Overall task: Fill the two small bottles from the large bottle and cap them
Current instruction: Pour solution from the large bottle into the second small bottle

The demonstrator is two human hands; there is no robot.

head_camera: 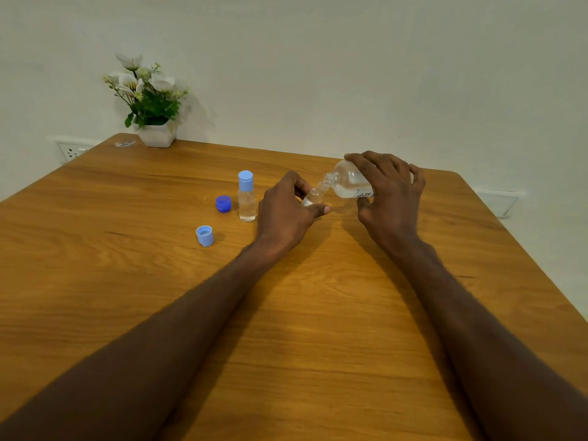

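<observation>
Over the wooden table (318, 313) the right hand (386, 192) grips the tilted large bottle (348, 181), its mouth meeting the open small bottle (313, 196) clasped in the left hand (286, 211) (a capped small bottle (247, 196) stands left, two loose caps nearby)

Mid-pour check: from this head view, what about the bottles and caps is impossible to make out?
- Small bottle in the left hand: fill level hidden by the fingers.
- Large bottle in the right hand: label and remaining liquid mostly covered by the hand.
- Stream between the two necks: too small and clear to see.
- Capped small bottle: whether its cap is fully tight, too small to tell.
- Dark blue cap: its open side is unclear.
</observation>
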